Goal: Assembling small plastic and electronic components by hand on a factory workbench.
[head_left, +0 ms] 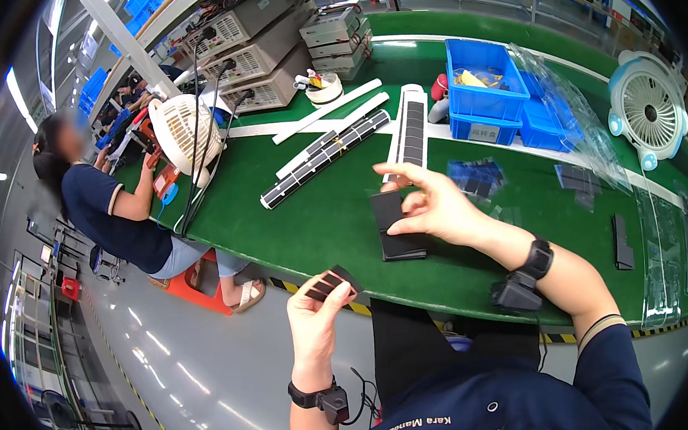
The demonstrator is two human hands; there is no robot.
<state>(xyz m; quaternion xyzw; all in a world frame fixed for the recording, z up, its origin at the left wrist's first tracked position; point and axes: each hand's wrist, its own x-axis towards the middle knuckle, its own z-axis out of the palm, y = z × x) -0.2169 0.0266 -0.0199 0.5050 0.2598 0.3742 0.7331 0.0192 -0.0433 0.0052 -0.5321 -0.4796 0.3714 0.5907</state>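
Note:
Just past the table's near edge, my left hand (315, 315) is closed on a few thin dark strips (337, 282), with lighter gaps showing between them. Over the table, my right hand (438, 209) pinches a flat black rectangular piece (386, 209) between thumb and fingers. Directly below that piece lies a small stack of similar black pieces (404, 247) on the green mat; whether the two touch is hard to see. Beyond my right hand lies a long white strip with black panels (412, 128). To its left rests a rolled black strip (325, 159) tied at its middle.
Blue bins (484, 80) stand at the back, beside clear plastic film (570, 114). A white fan (649, 110) is at the far right, a cream fan (185, 134) at the left. Stacked metal units (251, 51) line the back. Another person (118, 193) sits at the left.

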